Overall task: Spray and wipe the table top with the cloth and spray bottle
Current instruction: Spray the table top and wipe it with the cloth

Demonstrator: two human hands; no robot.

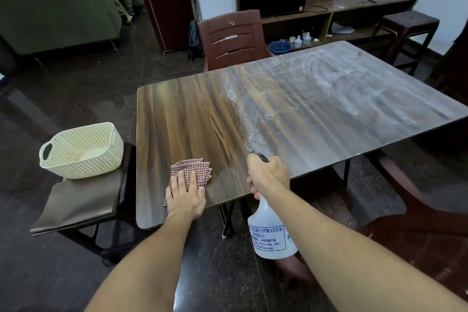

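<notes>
A dark wood-grain table top (291, 99) fills the middle; its right half is dusty and whitish, its left part darker. A folded red-and-white checked cloth (196, 167) lies near the table's front edge, and my left hand (186, 195) rests flat on it, fingers together. My right hand (268, 175) grips the neck of a translucent white spray bottle (272, 233) with a blue printed label. The bottle hangs just in front of the table's edge. Its black nozzle points across the table, and a fine mist trail rises from it over the surface.
A cream perforated basket (81, 151) stands on a brown stool (83, 200) left of the table. A maroon plastic chair (231, 38) is at the far side. A second chair (395, 185) sits at the right. A TV unit, a dark stool and a sofa stand behind.
</notes>
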